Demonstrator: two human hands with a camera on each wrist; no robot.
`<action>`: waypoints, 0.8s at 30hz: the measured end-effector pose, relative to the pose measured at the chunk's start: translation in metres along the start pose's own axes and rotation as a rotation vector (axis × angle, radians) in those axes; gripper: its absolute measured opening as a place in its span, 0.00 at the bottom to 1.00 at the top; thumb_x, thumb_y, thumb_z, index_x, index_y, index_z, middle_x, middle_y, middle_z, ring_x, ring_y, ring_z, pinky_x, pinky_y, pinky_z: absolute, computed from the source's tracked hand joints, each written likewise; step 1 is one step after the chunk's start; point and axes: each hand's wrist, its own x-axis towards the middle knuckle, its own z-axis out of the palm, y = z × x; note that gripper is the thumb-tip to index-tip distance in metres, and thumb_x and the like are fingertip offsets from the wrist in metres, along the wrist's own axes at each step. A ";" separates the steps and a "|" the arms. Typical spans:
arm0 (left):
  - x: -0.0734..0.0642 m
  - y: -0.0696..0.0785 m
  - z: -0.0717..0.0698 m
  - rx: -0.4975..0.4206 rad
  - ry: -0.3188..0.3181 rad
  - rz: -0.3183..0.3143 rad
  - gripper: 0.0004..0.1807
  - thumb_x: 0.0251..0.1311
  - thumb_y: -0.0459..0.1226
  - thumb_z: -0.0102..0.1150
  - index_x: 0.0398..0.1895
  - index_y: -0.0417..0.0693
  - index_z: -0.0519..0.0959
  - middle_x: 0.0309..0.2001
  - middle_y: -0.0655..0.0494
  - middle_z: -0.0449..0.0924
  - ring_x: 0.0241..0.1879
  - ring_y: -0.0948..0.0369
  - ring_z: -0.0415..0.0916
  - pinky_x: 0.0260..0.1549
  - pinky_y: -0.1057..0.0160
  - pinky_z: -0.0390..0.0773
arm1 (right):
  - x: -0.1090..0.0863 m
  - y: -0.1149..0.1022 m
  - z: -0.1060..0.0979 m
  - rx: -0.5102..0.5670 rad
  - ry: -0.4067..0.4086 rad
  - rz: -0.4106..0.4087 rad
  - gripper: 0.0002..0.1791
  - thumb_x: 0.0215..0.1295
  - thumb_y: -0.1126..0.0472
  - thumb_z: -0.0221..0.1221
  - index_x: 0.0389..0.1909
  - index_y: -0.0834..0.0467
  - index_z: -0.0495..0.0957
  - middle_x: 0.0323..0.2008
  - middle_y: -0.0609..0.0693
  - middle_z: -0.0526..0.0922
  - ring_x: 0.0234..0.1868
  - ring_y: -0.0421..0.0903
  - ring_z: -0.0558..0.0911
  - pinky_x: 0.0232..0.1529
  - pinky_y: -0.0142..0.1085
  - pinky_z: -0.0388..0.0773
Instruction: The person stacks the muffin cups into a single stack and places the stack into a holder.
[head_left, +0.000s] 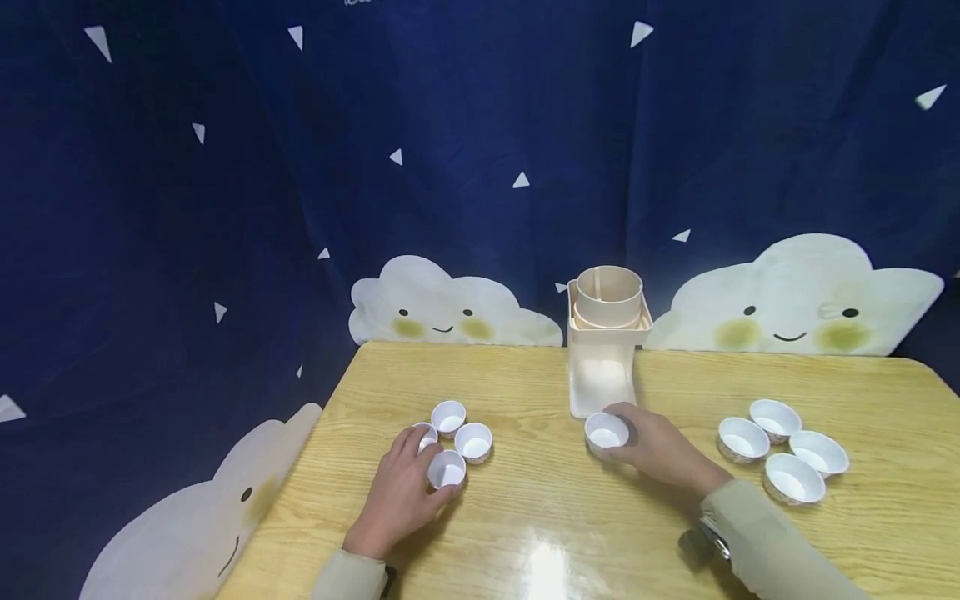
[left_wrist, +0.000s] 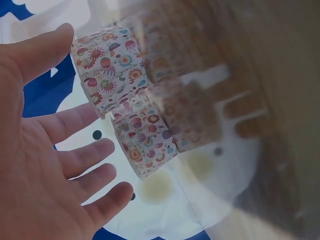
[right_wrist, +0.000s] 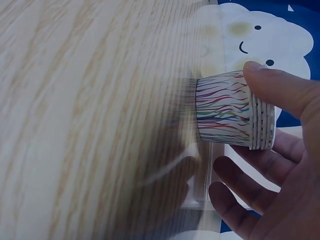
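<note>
My left hand (head_left: pixel 405 492) is at a cluster of several white-lined paper cups on the left of the table. Its thumb and index finger pinch the rim of the nearest cup (head_left: pixel 447 469); the other fingers extend loosely. Up close, this floral paper cup (left_wrist: pixel 110 70) stands beside another floral cup (left_wrist: pixel 145 142). Near the middle, my right hand (head_left: pixel 660 446) holds a stack of paper cups (head_left: pixel 606 431) between thumb and fingers. Wavy coloured lines run along the stack (right_wrist: pixel 222 110), and several nested rims show at its mouth end.
A cream stand (head_left: pixel 602 387) with a round cylinder (head_left: pixel 609 298) on top is at the table's back edge, just beyond the right hand. Several more white-lined cups (head_left: pixel 795 479) sit close together at the right. Behind the wooden table (head_left: pixel 540 500) hangs a dark blue curtain with clouds.
</note>
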 end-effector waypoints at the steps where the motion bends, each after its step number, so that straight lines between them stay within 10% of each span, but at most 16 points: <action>1: 0.000 0.001 0.000 0.005 0.002 0.004 0.28 0.44 0.51 0.75 0.46 0.44 0.81 0.60 0.42 0.75 0.61 0.45 0.71 0.51 0.45 0.77 | 0.000 0.000 0.000 -0.001 0.000 -0.001 0.33 0.54 0.49 0.72 0.58 0.60 0.75 0.51 0.57 0.84 0.54 0.57 0.82 0.57 0.57 0.75; 10: -0.002 0.007 0.001 0.071 0.036 0.044 0.27 0.41 0.52 0.77 0.44 0.49 0.83 0.44 0.54 0.79 0.43 0.55 0.71 0.39 0.59 0.72 | -0.001 0.000 0.000 -0.009 0.001 -0.017 0.33 0.54 0.49 0.72 0.58 0.60 0.75 0.52 0.58 0.84 0.55 0.59 0.81 0.57 0.58 0.74; 24: -0.002 0.009 -0.001 0.055 0.066 0.073 0.29 0.39 0.51 0.77 0.46 0.51 0.82 0.45 0.57 0.79 0.44 0.56 0.72 0.40 0.58 0.74 | -0.001 -0.001 -0.001 -0.004 0.002 -0.010 0.33 0.54 0.50 0.72 0.58 0.60 0.75 0.51 0.58 0.85 0.54 0.58 0.82 0.57 0.58 0.75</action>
